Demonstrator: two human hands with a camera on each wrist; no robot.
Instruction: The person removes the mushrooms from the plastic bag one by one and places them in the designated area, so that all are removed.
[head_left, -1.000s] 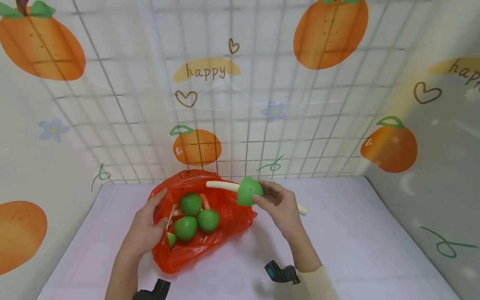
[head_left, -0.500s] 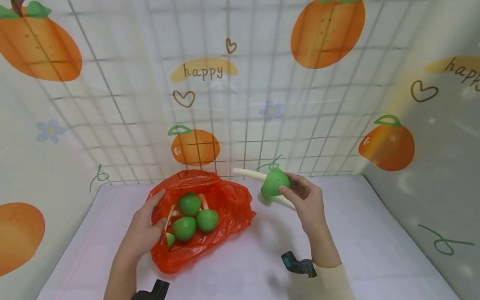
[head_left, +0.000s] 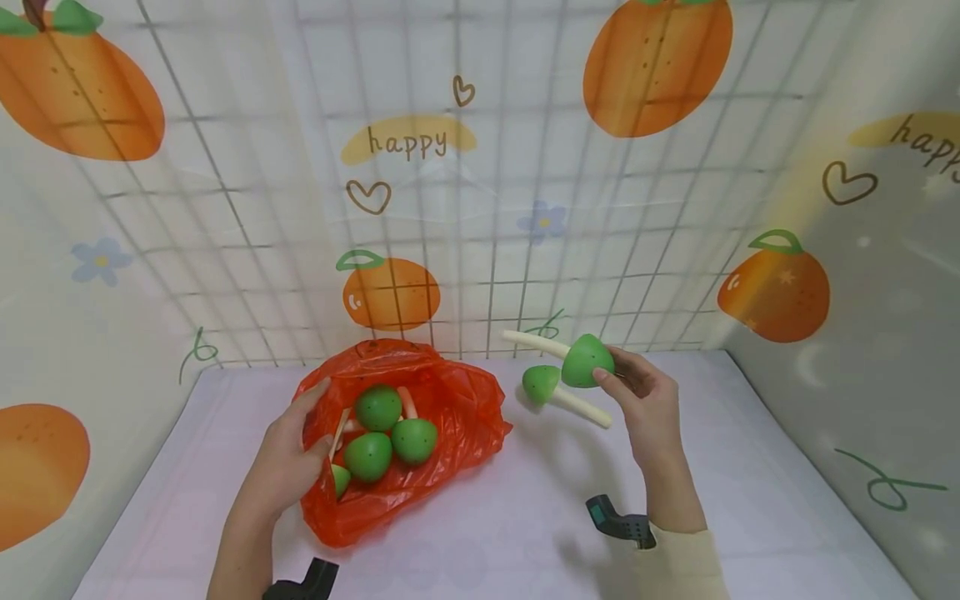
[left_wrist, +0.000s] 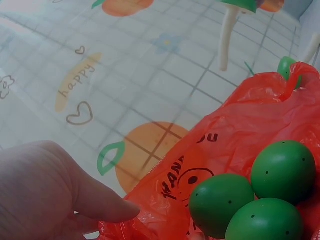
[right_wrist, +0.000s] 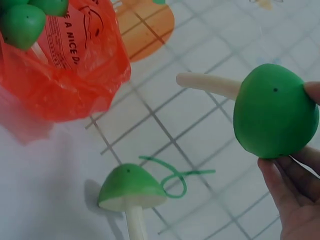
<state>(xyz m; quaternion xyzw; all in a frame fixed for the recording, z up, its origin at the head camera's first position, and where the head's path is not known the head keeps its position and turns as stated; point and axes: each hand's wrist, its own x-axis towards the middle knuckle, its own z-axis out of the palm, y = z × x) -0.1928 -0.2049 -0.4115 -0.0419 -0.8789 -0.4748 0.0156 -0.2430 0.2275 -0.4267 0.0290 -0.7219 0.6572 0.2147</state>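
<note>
One green mushroom [head_left: 588, 361] is up in the air above the white desk [head_left: 765, 492], and the right hand [head_left: 647, 400] pinches its round cap. Its long pale stem points left. A second mushroom [head_left: 542, 384] lies on the desk near it, lower down, with its stem pointing right. Well to the left of the held one is a red bag [head_left: 476, 412] with its mouth wide open. Three green caps [head_left: 368, 457] with tiny black dots show inside, and a bit of one more peeks out at the left. The left hand [head_left: 288, 458] holds the left edge of the bag. A cream sleeve [head_left: 678, 562] covers part of the right arm. Behind the desk is a pale sheet [head_left: 480, 192] with lines, big oranges, hearts and the word "happy".
</note>
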